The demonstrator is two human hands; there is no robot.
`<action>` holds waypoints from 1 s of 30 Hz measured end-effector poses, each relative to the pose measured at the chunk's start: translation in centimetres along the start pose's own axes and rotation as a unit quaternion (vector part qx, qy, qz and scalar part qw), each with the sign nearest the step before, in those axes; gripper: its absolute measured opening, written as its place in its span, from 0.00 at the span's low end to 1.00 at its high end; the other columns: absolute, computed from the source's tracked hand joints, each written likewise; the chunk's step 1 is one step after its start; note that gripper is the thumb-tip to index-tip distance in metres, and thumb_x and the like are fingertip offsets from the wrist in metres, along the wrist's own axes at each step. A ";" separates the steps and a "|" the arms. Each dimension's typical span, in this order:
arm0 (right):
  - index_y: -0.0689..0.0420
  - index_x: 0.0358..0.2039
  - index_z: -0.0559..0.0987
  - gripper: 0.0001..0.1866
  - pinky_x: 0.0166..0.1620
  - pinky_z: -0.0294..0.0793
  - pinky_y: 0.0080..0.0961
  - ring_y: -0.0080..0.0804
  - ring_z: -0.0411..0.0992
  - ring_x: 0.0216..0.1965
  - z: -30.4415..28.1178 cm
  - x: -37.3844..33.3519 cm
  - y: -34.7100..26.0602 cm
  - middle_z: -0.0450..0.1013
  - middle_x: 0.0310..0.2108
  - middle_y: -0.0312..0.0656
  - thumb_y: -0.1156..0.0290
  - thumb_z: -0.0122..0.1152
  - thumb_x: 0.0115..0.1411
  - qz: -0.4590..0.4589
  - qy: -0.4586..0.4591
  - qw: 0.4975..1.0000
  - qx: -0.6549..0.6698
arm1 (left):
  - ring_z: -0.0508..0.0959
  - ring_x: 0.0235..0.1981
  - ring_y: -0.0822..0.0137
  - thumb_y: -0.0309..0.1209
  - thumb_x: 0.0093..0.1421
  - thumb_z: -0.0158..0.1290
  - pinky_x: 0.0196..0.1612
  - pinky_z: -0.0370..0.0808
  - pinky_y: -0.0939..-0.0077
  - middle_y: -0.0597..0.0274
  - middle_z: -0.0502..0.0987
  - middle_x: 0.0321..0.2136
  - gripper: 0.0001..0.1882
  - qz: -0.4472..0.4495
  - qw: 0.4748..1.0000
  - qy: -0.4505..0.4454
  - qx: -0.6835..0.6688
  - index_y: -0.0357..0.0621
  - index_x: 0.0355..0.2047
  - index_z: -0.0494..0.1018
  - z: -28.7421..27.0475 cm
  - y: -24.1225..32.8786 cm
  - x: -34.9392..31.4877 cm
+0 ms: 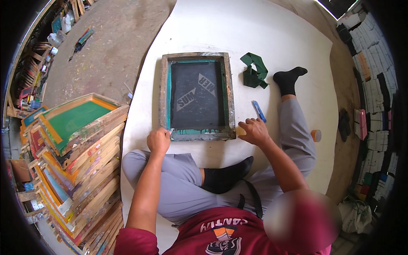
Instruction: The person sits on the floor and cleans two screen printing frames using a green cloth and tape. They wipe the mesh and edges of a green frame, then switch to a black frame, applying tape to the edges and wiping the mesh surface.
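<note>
Right fingers (251,122) clamp a yellowish roll (241,129) beside the screen (197,112), lower-right corner.
Left fingers (165,132) pinched together at its lower-left corner, presumably placed to steady that end.

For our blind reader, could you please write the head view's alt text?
A framed screen lies before a seated person, left hand at its near-left corner, right hand by the near-right, holding a yellowish thing.

From screen (196,95): 12 o'clock open; green strip (253,79) blocks 2, cutter (259,111) 3–4, folded leg (182,170) 6.
</note>
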State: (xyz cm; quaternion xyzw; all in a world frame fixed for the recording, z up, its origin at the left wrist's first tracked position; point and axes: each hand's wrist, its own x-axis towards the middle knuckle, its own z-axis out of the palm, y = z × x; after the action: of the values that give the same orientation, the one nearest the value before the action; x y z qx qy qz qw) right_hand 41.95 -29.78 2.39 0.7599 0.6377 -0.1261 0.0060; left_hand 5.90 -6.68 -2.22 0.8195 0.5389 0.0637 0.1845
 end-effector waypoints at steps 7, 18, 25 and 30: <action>0.54 0.60 0.79 0.40 0.69 0.60 0.53 0.44 0.68 0.66 1.0 0.4 -2.4 0.76 0.57 0.45 0.43 0.77 0.51 0.008 -0.007 0.989 -0.148 | 0.84 0.37 0.49 0.38 0.58 0.69 0.42 0.79 0.52 0.56 0.85 0.32 0.11 0.060 0.996 0.018 0.061 0.46 0.29 0.82 0.4 0.0 -0.1; 0.60 0.71 0.70 0.53 0.78 0.38 0.59 0.44 0.43 0.81 6.5 -2.1 -6.1 0.52 0.79 0.49 0.27 0.55 0.61 0.030 0.063 0.986 -0.153 | 0.85 0.36 0.48 0.38 0.59 0.69 0.40 0.79 0.52 0.57 0.85 0.32 0.10 0.036 0.999 0.020 0.025 0.47 0.29 0.82 0.2 0.1 -0.3; 0.54 0.52 0.84 0.24 0.64 0.68 0.52 0.51 0.72 0.60 0.5 1.8 1.4 0.78 0.57 0.49 0.47 0.64 0.66 0.193 0.191 0.960 0.061 | 0.84 0.35 0.47 0.40 0.59 0.69 0.38 0.78 0.51 0.56 0.85 0.30 0.11 -0.002 1.000 0.019 -0.012 0.49 0.29 0.82 0.8 -0.2 -0.3; 0.60 0.47 0.81 0.23 0.53 0.79 0.51 0.57 0.80 0.50 1.4 4.5 8.1 0.82 0.46 0.54 0.54 0.71 0.62 0.377 0.069 0.912 0.147 | 0.84 0.34 0.47 0.40 0.60 0.69 0.37 0.78 0.51 0.56 0.85 0.29 0.11 -0.004 0.999 0.026 -0.022 0.49 0.29 0.82 1.1 -1.0 -0.4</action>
State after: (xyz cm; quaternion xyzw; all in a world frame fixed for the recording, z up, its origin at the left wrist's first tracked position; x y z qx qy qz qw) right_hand 50.27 -27.15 -1.09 0.9429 0.2770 -0.1538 -0.1026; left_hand 5.23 -6.96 -3.54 0.8112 0.5451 0.0960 0.1888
